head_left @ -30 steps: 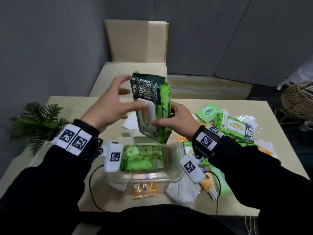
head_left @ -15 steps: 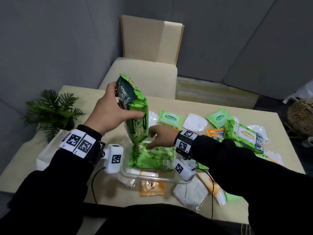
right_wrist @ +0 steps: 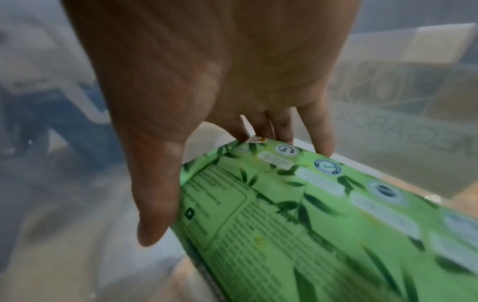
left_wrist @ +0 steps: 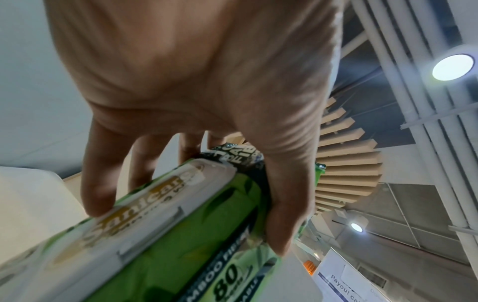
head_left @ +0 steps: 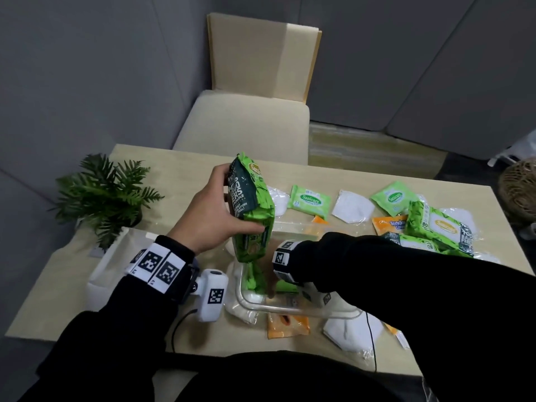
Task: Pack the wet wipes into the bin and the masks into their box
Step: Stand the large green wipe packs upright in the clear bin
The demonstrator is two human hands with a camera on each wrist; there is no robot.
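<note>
Left hand (head_left: 208,216) grips pack (head_left: 251,210) upright above bin (head_left: 290,309).

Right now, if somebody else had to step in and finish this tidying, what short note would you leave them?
Left hand: holds a big green wipes pack upright above the clear bin.
Right hand: down inside the bin, gripping the end of a second green pack there.
Done: only that pack is in the bin, as far as I can tell.
Left: lower the held pack in, then gather the other wipes packs from the table. White masks lie loose; their box I cannot pick out.
</note>
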